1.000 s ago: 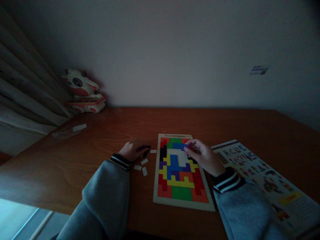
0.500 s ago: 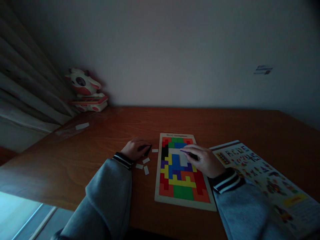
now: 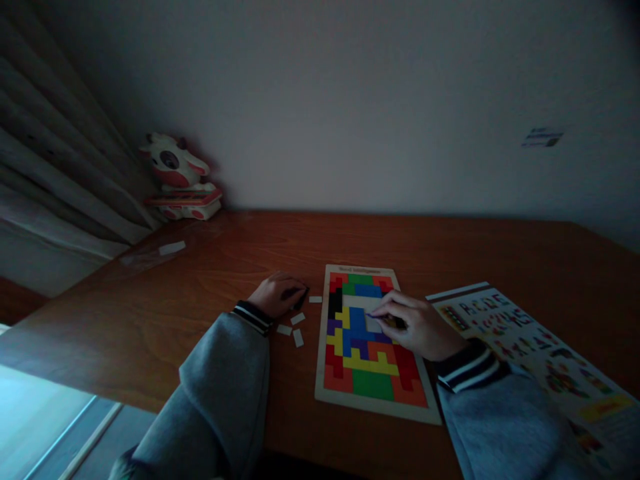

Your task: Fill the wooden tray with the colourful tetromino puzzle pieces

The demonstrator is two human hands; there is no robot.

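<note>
A wooden puzzle board (image 3: 377, 409) filled with coloured block pieces lies before me, with a bare pale gap in its upper middle. Over that gap, my right hand (image 3: 417, 325) pinches a small purple puzzle piece (image 3: 371, 315), mostly hidden by the fingers. My left hand (image 3: 277, 293) rests on the table left of the board, its fingers closed on a black puzzle piece (image 3: 301, 299) that is only partly visible. Several small white tiles (image 3: 298, 319) lie beside and below the left hand, apart from the board.
A printed sheet (image 3: 525, 353) with coloured pictures lies right of the board, partly under my right sleeve. A cow-shaped toy (image 3: 183, 180) stands at the back left near the curtain (image 3: 60, 180). A clear bag with a white strip (image 3: 173, 248) lies on the wooden table (image 3: 280, 243).
The right hand has lowered slightly toward the board's gap, and its purple piece now shows less. The left hand stays beside the board. The whole view has shifted a little.
</note>
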